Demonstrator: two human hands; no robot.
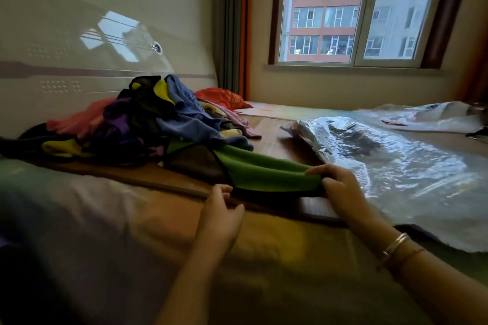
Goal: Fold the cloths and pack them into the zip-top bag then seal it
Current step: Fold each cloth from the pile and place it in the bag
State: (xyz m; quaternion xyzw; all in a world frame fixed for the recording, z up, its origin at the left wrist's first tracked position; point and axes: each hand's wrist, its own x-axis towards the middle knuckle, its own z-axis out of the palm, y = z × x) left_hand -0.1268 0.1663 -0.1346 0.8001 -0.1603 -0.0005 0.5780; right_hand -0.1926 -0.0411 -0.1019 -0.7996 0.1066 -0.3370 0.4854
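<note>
A green cloth with dark trim stretches from the heap toward me across the bed. My right hand pinches its near right corner. My left hand holds the cloth's near left edge with curled fingers. Behind it lies a heap of unfolded cloths in blue, purple, yellow, black and pink. A large clear zip-top bag lies flat to the right, its mouth hidden from here.
A white headboard rises behind the heap. A red cloth lies by the curtain. Another white plastic bag sits at the far right. The window wall closes off the far side of the bed.
</note>
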